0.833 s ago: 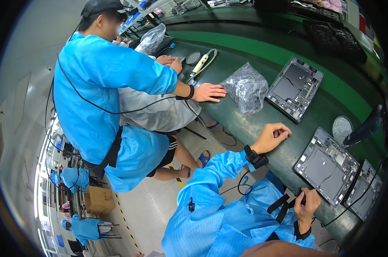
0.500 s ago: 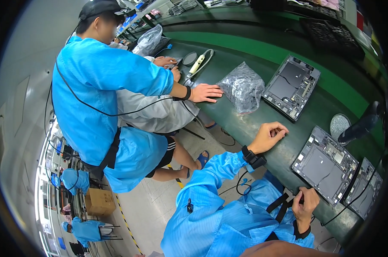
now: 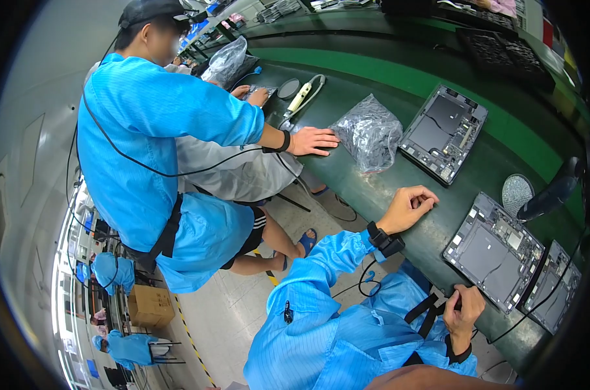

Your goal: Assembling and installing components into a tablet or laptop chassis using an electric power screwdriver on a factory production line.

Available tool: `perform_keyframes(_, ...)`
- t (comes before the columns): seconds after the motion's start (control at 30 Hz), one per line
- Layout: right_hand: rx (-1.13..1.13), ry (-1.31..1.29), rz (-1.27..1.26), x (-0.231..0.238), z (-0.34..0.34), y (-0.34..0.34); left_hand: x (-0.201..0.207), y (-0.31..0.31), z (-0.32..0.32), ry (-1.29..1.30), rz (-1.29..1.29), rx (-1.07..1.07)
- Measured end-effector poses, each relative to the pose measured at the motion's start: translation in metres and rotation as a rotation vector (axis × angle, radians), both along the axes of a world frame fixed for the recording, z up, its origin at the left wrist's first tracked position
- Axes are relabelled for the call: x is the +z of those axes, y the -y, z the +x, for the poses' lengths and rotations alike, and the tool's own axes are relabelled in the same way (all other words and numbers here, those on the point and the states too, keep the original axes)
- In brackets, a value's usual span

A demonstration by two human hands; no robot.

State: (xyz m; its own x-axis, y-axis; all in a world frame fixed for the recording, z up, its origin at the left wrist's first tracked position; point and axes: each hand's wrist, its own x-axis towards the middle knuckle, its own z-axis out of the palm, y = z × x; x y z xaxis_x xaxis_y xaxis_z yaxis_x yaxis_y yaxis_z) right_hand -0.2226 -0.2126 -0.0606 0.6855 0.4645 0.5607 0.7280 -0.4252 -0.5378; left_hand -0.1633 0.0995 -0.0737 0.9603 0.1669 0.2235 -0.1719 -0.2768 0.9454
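Note:
My left hand (image 3: 409,209) rests at the near edge of the green table, fingers loosely curled in and nothing seen in them. Farther to the right, my right hand (image 3: 464,310) is closed in a loose fist against the table edge. No object shows in it. Just beyond that fist lies an opened laptop base (image 3: 495,252) with its battery and circuit board bare. A second opened laptop base (image 3: 549,286) is to its right. Ahead of my left hand are a clear plastic bag (image 3: 368,133) and another opened laptop base (image 3: 443,133).
A co-worker in a blue smock (image 3: 158,110) stands at the left, one hand (image 3: 313,141) flat on the table (image 3: 347,188). Behind the near laptop are a round dish (image 3: 516,192) and a dark curved object (image 3: 552,192). A pale handheld tool (image 3: 299,97) lies farther back.
My two hands stay where they were. Far back, the seated person's hands have shifted a little away over the work by the co-worker's arm.

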Motion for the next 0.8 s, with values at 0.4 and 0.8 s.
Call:
perform_keyframes(0.4, -0.003, -0.004, -0.002, -0.0016, 0.0, 0.0015, -0.0023, 0.0019, 0.0019, 0.038, -0.043, 0.028)
perform_keyframes(0.8, -0.007, -0.006, 0.01, 0.0005, 0.0004, 0.0, -0.0007, -0.0011, -0.0002, -0.013, -0.006, -0.01)
